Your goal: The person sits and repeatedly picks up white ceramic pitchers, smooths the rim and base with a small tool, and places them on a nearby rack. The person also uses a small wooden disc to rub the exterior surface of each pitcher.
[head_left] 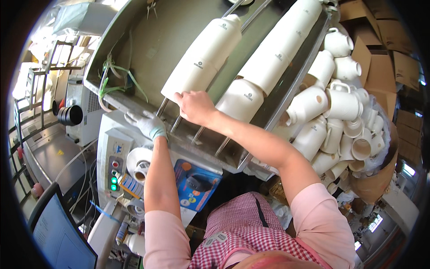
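My right hand (197, 107) is bare, its fingers curled against the near end of a white bottle-shaped container (186, 78) with a small dark mark. That container lies on its side on a pair of metal rails (177, 123), end to end with another white container (219, 38). To the right, a second row of white containers (242, 101) lies on parallel rails. My left hand (147, 125), in a pale glove, rests on the near rim of the metal trough (206, 150), fingers apart and holding nothing. The underside of my right hand's grip is hidden.
White jugs and bottles (345, 103) are heaped right of the trough, near cardboard boxes (380, 67). Closer to me are a control panel (114, 172) with lit green buttons, a white roll (139, 160), and a black mouse (199, 183) on a blue pad (184, 199). A monitor (62, 228) stands lower left.
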A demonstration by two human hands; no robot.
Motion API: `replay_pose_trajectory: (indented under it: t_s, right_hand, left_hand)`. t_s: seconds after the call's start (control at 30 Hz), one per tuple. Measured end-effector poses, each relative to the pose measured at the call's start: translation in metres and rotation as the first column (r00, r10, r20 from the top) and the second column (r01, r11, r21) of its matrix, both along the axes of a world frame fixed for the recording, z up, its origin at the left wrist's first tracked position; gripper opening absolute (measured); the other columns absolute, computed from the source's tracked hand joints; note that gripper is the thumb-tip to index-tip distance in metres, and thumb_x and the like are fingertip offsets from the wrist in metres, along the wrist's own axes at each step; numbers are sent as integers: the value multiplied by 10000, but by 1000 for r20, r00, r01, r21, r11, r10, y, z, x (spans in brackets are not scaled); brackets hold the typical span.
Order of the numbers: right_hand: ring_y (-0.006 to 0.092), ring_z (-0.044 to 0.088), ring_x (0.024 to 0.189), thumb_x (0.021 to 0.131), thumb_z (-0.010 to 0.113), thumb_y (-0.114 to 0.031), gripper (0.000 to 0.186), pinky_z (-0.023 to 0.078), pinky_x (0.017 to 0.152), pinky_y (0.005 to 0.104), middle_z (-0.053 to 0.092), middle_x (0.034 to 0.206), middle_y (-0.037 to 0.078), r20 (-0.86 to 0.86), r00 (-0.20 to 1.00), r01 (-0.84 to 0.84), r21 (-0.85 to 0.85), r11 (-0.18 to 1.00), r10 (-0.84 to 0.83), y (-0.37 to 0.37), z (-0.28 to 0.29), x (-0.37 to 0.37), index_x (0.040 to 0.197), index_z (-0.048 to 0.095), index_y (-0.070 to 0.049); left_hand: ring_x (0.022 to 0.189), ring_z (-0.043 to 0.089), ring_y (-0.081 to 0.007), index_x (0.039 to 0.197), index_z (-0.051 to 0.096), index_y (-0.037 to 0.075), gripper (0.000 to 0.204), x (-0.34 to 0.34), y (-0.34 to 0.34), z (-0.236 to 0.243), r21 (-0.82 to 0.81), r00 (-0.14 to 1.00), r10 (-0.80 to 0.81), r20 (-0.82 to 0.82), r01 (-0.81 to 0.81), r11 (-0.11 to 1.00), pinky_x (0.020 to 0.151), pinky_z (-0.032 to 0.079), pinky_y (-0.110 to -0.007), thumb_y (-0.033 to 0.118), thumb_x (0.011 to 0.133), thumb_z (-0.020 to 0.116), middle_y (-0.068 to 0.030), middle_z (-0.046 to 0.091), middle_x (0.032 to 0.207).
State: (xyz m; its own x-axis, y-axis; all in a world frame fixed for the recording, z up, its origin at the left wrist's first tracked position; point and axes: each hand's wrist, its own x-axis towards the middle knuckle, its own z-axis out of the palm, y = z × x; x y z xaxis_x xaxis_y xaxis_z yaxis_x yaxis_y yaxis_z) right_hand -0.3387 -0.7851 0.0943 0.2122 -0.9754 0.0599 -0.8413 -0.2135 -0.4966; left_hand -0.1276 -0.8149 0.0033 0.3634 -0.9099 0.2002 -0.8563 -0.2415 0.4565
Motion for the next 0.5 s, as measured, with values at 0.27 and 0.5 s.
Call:
replay_pose_trajectory:
  t_s: [0.27, 0.5]
  right_hand:
    - [286, 730, 611, 933, 572, -118, 67, 553, 505, 440, 696, 684, 103, -179, 936, 259, -231, 938, -303, -79, 0, -92, 978, 601, -77]
    - [326, 720, 619, 935, 572, -154, 63, 554, 517, 467, 699, 700, 116, -439, 818, 208, -375, 903, -371, -138, -4, -238, 994, 573, -132]
  left_hand:
    - [1450, 397, -467, 1600, 256, -16, 679, -7, -2, 12, 66, 1000, 30, -6, -30, 997, 1117, 468, -474, 173, 1007, 528, -272, 194, 1662]
    - [1444, 428, -426, 1603, 252, -13, 674, -10, -1, 17, 94, 997, 53, -49, -49, 994, 1108, 476, -462, 154, 1011, 530, -234, 188, 1676]
